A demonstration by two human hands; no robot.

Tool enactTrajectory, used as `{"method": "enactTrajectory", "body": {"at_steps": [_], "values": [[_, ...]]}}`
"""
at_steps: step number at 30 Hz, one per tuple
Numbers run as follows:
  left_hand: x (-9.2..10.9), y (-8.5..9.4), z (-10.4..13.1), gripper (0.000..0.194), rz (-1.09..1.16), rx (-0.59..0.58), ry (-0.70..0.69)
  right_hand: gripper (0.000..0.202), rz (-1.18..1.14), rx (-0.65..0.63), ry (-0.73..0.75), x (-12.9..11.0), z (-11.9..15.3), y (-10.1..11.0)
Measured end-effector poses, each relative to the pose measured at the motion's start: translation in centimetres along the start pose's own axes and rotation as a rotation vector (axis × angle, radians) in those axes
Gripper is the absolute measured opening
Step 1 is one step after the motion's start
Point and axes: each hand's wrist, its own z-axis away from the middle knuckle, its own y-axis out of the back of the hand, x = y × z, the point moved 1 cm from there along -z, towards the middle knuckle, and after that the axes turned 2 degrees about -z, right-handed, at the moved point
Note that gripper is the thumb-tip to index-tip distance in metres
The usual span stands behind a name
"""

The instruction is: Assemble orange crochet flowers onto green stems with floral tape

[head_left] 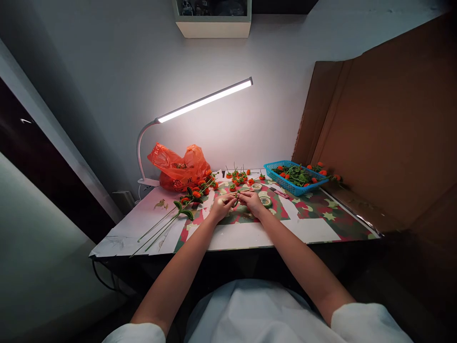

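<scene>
L hand: fingertips pinched tog. on the L side of a small green piece (237,196); L hand (223,206) is over the bench front-ctr.
R hand: fingertips closed on same pc. from the R; R hand (253,203) nearly meets L. Exact finger contact too small to tell.
Green piece: btwn both hands, held up off bench (228,242); fine detail n/a at this res.
Tape rolls: smaller roll (256,187) lies just beyond R hand; green roll (265,201) lies flat just beside it, R side.
Cutter: pink cutter (279,192), R of rolls, near basket. Blade state can't tell.
Orange heads: loose orange heads (237,181) w/ short green stems, grouped beyond the hands.
Long stems: long stems (160,231) lie diag. on L side, leafy, orange tops by the red-orange bag (183,174).
Basket: blue basket (300,191), back R, holds greenery + more orange heads, some poking over rim.
Light: lamp (205,102) lit, over back of bench.
Risk 1: slim pc., small pinch area; uneven pull could slip or bend it, IMO.
Risk 2: R wrist or fingers drifting R could nudge green roll.
Risk 3: reaching past rolls w/o looking could catch cutter; cut hazard if blade's out.
Risk 4: L forearm sweep could drag long stems, crush leaves.
</scene>
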Motion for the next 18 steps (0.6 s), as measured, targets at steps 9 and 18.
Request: {"method": "enactTrajectory", "body": {"at_steps": [9, 18], "values": [[-0.42, 0.05, -0.11, 0.038, -0.125, -0.046, -0.063, 0.032, 0.031, -0.030, 0.000, -0.30, 0.07, 0.02], [-0.64, 0.01, -0.14, 0.040, -0.046, -0.047, -0.009, 0.034, -0.030, -0.008, -0.046, -0.33, 0.17, -0.12]]}}
